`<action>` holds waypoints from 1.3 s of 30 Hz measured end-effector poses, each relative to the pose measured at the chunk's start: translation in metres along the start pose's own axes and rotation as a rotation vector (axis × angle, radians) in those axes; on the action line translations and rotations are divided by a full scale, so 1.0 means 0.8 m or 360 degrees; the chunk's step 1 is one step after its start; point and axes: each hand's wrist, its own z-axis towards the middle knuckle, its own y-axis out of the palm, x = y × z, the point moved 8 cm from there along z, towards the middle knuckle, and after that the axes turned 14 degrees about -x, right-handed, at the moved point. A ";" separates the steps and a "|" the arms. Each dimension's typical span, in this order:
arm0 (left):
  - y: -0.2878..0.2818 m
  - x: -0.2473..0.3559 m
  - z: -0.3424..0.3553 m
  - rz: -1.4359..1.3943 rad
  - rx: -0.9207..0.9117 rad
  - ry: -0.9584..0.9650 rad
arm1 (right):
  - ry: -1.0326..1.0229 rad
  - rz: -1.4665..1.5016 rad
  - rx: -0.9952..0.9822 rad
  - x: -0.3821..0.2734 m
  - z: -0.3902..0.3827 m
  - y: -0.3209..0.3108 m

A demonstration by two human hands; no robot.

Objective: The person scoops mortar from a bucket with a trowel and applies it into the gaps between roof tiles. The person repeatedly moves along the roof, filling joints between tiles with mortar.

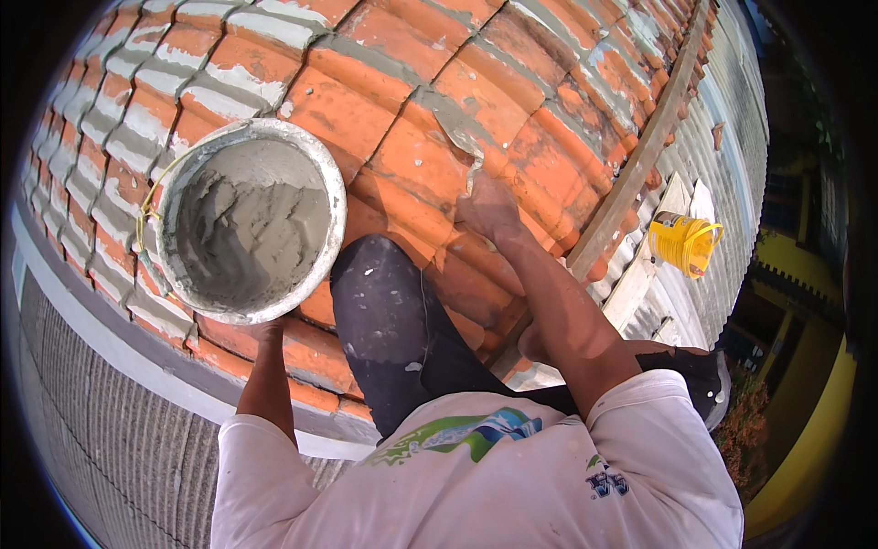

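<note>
A round bucket [331, 188] with a mortar-crusted rim stands to the left over the orange roof tiles [338, 105]. Wet grey mortar [251, 229] fills much of it, scooped and ridged on top. My left hand [265, 328] holds the bucket from under its near rim, its fingers mostly hidden. Farther right, my right hand [489, 206] is closed round the handle of a trowel [460, 135]. Its narrow, mortar-smeared blade points away from me, low over a tile joint with grey mortar along it.
Bands of grey and whitish mortar [242, 82] run between the tiles. My bent knee [375, 274] is beside the bucket. A wooden board [640, 169] edges the tiles at right. Beyond it, a yellow pail [681, 242] stands by planks on corrugated sheeting [732, 174]. More corrugated roofing [110, 412] lies lower left.
</note>
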 end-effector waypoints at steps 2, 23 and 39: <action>0.003 -0.004 0.001 -0.0026 -0.0011 -0.0011 | -0.0090 -0.0091 0.0040 -0.010 -0.013 0.000; 0.006 0.052 -0.010 0.0628 0.0001 -0.0144 | -0.0639 -0.0261 -0.0047 -0.142 -0.121 -0.109; -0.010 0.121 -0.036 0.0930 0.0202 0.0031 | -0.0995 -0.2265 -0.0956 -0.460 -0.126 0.020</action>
